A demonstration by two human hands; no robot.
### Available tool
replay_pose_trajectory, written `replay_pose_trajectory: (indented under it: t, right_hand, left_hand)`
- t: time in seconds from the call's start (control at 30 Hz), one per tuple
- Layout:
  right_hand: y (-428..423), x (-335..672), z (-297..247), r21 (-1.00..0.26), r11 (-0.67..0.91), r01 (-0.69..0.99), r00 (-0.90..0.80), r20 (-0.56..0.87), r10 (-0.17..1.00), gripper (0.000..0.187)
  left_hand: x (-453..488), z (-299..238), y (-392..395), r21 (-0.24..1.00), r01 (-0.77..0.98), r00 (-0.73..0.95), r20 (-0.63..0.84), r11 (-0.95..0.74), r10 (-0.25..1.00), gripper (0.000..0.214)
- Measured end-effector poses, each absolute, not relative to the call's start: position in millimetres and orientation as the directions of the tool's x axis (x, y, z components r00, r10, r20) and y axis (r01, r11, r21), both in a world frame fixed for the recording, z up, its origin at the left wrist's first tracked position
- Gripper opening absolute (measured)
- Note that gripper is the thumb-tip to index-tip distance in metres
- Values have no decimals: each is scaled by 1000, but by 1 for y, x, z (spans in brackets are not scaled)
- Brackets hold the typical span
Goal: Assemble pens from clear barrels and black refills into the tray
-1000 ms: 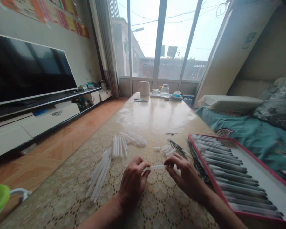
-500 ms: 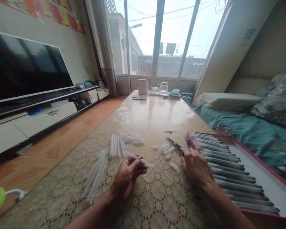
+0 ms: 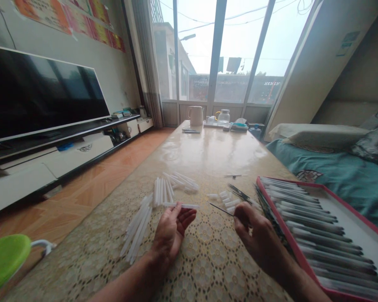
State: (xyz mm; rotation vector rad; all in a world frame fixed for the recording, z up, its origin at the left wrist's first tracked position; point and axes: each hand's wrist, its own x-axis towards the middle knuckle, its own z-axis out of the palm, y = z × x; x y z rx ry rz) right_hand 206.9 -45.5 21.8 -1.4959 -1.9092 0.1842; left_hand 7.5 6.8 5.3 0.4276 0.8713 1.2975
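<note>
My left hand (image 3: 173, 230) pinches a slim white translucent pen barrel (image 3: 190, 206) between thumb and fingers, held nearly level above the table. In my right hand (image 3: 258, 230) is a thin dark pen refill (image 3: 219, 208), its tip pointing left toward the barrel but apart from it. Behind my left hand lie bundles of white barrels (image 3: 164, 191), with more barrels (image 3: 137, 230) fanned out to its left. Short white pen caps (image 3: 229, 203) lie just beyond my right hand, partly hidden by it. Several dark refills (image 3: 238, 191) rest past the caps.
A red-rimmed box (image 3: 357, 222) holding rows of pens (image 3: 327, 239) stands at the right, with dark refills (image 3: 264, 205) along its left side. A kettle (image 3: 195, 116) and glass jug (image 3: 224, 116) stand at the table's far end. A green stool (image 3: 8, 260) is at lower left.
My right hand has lifted from the refills by the box and moved left with one refill. My left hand has turned the barrel more level. The view has shifted slightly left.
</note>
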Motion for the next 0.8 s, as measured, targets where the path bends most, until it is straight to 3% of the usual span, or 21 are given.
replay_pose_trajectory:
  t: [0.37, 0.6, 0.8]
  right_hand:
    - [-46, 204, 16, -448, 362, 818, -162, 423, 891, 12]
    - [-47, 208, 18, -501, 370, 782, -161, 411, 897, 11]
    - [-47, 203, 16, -658, 338, 673, -106, 366, 924, 11]
  left_hand:
    - [8, 3, 6, 739, -626, 70, -265, 249, 962, 7]
    - [8, 3, 5, 784, -581, 94, -203, 220, 975, 8]
    - [9, 2, 3, 753, -610, 151, -193, 245, 970, 10]
